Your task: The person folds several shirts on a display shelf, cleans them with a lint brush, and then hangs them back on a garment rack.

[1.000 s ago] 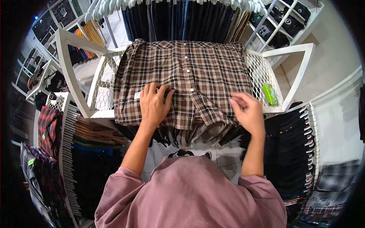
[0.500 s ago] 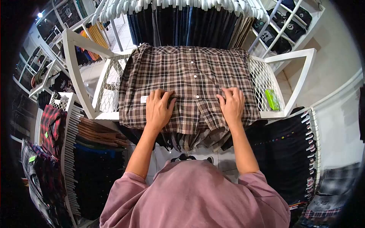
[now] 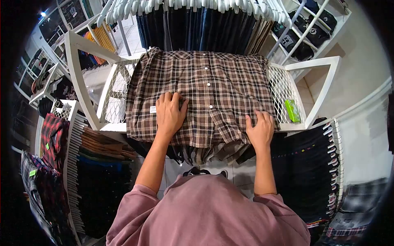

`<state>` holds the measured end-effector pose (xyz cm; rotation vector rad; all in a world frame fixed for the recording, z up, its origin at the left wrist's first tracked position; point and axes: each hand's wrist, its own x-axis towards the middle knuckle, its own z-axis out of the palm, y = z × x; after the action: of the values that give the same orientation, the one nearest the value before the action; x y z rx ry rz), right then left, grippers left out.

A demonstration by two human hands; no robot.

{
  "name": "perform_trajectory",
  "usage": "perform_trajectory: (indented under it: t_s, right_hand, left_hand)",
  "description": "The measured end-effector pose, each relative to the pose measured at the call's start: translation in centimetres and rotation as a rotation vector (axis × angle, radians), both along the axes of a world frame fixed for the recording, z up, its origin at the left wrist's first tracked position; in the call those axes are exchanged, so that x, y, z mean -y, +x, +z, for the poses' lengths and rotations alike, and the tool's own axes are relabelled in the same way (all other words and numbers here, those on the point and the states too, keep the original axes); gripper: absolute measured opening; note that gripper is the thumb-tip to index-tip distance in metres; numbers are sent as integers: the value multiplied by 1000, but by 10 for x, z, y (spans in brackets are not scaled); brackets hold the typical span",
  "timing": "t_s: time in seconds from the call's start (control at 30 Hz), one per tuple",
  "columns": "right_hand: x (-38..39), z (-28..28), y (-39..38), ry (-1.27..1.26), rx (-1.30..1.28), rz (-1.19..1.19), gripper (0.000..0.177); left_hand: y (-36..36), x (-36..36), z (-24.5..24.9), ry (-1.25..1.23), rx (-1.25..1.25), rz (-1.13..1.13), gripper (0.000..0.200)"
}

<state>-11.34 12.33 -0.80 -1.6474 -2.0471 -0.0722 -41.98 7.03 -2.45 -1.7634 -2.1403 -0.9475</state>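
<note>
A brown, black and cream plaid button-up shirt lies spread, front side up, over a white mesh rack top. White buttons run down its middle. My left hand rests palm down on the left part of the cloth, fingers stretched, beside a small white label. On the lower right part of the shirt lies my right hand, its fingers spread and slightly bent. Neither hand grips anything that I can see.
A green packet lies on the mesh at the right. White hangers with dark trousers line the far side. Racks of hanging trousers stand to either side. Folded plaid shirts are at the left.
My right hand has moved right and toward me, to the shirt's lower right area. My left hand stays nearly in place, and the shirt sits slightly further left in view.
</note>
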Motion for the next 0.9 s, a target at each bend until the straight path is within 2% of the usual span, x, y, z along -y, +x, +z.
perform_trajectory:
  t_s: [0.07, 0.1, 0.13, 0.2, 0.27, 0.33, 0.37, 0.4, 0.47, 0.5, 0.6, 0.63, 0.73, 0.83, 0.9]
  right_hand:
    - [-14, -16, 11, 76, 44, 106, 46]
    - [-18, -15, 15, -86, -31, 144, 57]
    - [-21, -15, 14, -82, -29, 144, 57]
    - [-25, -14, 11, -87, 80, 150, 58]
    - [-38, -17, 12, 8, 114, 172, 55]
    - [-58, -10, 10, -140, 23, 96, 46]
    - [-67, -9, 7, -150, -12, 39, 34]
    - [-66, -10, 3, -147, -16, 39, 34]
    - [-64, -14, -10, 116, 3, -224, 30]
    - [-62, -14, -14, 174, 32, -290, 36]
    - [-67, -23, -14, 151, -15, -365, 42]
    - [-69, -18, -11, 79, -73, -321, 43]
    - [-100, -33, 8, 190, -315, -164, 27]
    - [-107, -32, 6, 182, -401, -233, 17]
    - [-109, -28, 2, 187, -289, -355, 22]
  left_hand:
    - [-1, 0, -1, 61, -59, 5, 26]
    - [-1, 1, 2, -111, 13, 10, 35]
    - [-3, 0, -3, -107, 15, 10, 35]
    - [-3, -3, -14, -39, -156, 64, 48]
    - [-4, -4, -13, -131, -84, 54, 52]
    - [-6, -3, -12, -225, -13, 52, 56]
    - [-6, -3, -14, -223, -7, 47, 56]
    - [-6, -3, -13, -221, -2, 40, 56]
    - [-6, -2, -13, -202, -9, 40, 56]
    - [-6, -2, -13, -206, -8, 35, 56]
    - [-5, -2, -13, -208, -12, 42, 56]
    - [-5, -1, -14, -219, -29, 35, 56]
    - [-8, -2, -15, -228, -56, 27, 56]
    - [-10, -1, -13, -258, -41, -4, 55]
    - [-10, -2, -12, -220, -25, -4, 54]
